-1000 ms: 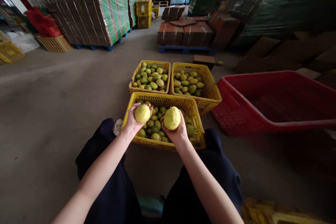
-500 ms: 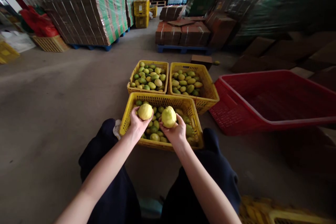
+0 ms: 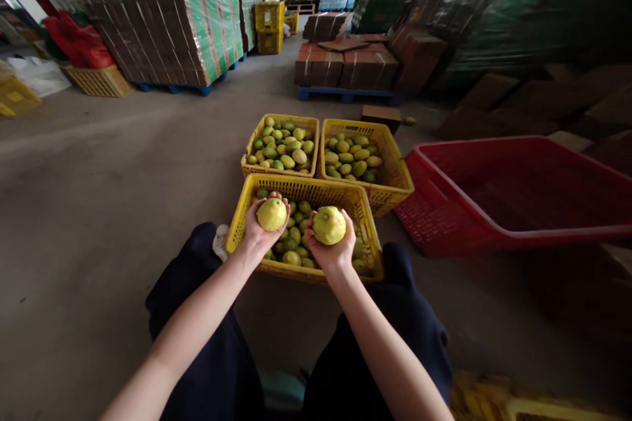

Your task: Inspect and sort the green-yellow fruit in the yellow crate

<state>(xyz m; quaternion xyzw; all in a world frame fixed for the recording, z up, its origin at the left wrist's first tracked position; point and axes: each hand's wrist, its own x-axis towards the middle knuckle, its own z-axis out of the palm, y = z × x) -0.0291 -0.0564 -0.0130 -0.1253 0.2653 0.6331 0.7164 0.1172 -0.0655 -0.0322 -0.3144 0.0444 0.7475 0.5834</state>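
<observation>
My left hand [image 3: 257, 227] cups a yellow lemon [image 3: 271, 214] in its palm, fingers curled round the far side. In my right hand [image 3: 334, 253] lies a second, slightly greener lemon [image 3: 329, 225], its end turned up toward me. Both hands are above the near yellow crate [image 3: 306, 182], apart from each other. Inside that crate are many green and yellow lemons [image 3: 291, 258], partly hidden by my hands. Behind it stand two more yellow crates, the left one [image 3: 245, 164] and the right one [image 3: 395, 181], both holding green-yellow lemons.
A large red crate [image 3: 434, 223] is at the right, near the right yellow crate. Brown cartons [image 3: 345, 66] sit on a blue pallet [image 3: 345, 93] beyond. A tall wrapped stack [image 3: 207, 20] is at the back left. Part of a yellow crate [image 3: 543, 408] shows at the bottom right.
Both lemons have turned in my hands, showing their ends more. My right hand has moved slightly right and down, and the left lemon sits a little lower.
</observation>
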